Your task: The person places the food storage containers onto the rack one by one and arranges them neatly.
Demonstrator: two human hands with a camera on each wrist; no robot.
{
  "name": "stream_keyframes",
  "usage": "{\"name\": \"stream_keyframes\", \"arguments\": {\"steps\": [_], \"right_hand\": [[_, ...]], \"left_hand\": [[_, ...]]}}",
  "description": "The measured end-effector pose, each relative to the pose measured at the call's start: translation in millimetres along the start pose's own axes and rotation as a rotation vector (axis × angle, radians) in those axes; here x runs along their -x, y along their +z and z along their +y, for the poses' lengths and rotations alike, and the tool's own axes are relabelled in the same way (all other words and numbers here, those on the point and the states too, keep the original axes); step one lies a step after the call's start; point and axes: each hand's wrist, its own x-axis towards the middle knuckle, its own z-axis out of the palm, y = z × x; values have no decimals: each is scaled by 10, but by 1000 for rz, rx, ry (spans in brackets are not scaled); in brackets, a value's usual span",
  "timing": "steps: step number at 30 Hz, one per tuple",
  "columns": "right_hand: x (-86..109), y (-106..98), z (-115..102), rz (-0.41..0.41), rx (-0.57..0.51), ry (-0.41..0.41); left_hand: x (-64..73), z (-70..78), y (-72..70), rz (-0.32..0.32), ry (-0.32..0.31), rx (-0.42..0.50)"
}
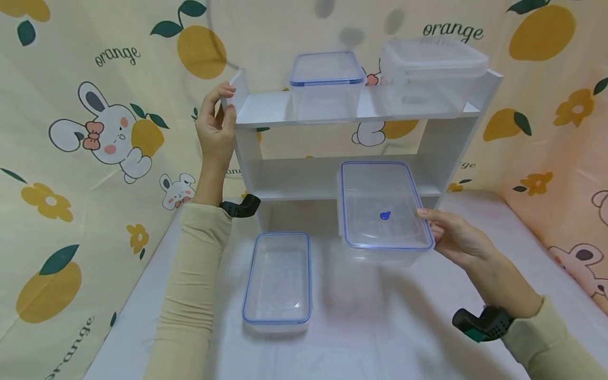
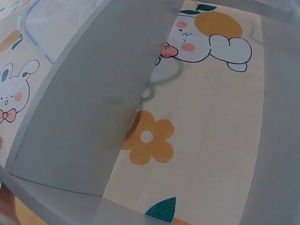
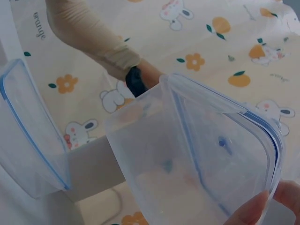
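A white shelf unit (image 1: 294, 179) stands against the patterned cloth. My left hand (image 1: 216, 121) grips the upper edge of its left side panel, fingers over the top and thumb at the front. In my right hand (image 1: 458, 237) is a clear lidded food container (image 1: 375, 206), pinched at its right side with the thumb on the lid's blue-lined edge. This container is raised in front of the shelf's middle level, tilted so that its lid faces me. The right wrist view shows the same container's side wall (image 3: 145, 159) and the thumb (image 3: 251, 211) on its rim.
On the top board sit a blue-edged lidded container (image 1: 328, 89) and a larger clear one (image 1: 432, 79). Another blue-rimmed clear container (image 1: 277, 285) rests on the white tabletop (image 1: 361, 338), below and left of the held one. Patterned cloth (image 1: 109, 221) surrounds the table.
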Motion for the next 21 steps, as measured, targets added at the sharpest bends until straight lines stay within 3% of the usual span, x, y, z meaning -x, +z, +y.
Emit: {"name": "stream_keyframes", "arguments": {"steps": [9,21], "right_hand": [[-15,14,-29,13,-53,19],[-54,60,-52,46,-129,31]], "left_hand": [[58,176,42,-3,-16,5],[63,240,43,-6,-43,-9]]}}
